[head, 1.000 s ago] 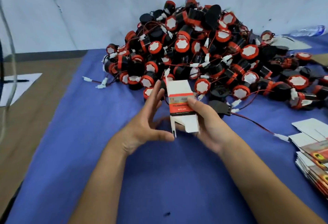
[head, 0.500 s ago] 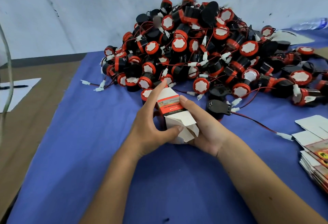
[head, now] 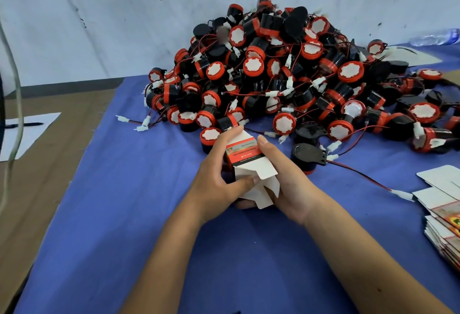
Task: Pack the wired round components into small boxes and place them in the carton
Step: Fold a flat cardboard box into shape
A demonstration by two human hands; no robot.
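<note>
A small white box (head: 245,155) with a red and black printed band is held between both hands above the blue table cover. My left hand (head: 219,176) grips its left side, and the thumb presses on a white bottom flap. My right hand (head: 286,176) grips the right side, index finger lying on the printed face. The near end's flaps (head: 263,189) stand partly folded. Behind the box rises a big pile of black and red round components (head: 286,77) with red wires and white plugs. No carton is in view.
A stack of flat unfolded boxes (head: 445,221) lies at the right edge. One black component (head: 308,155) with a long red wire lies just right of my hands. The blue cover (head: 124,214) ends at the left on a brown surface with white paper (head: 29,132).
The box has been turned and tilted, its open end now towards me. My left hand closed round its side and its thumb pushed a bottom flap inwards.
</note>
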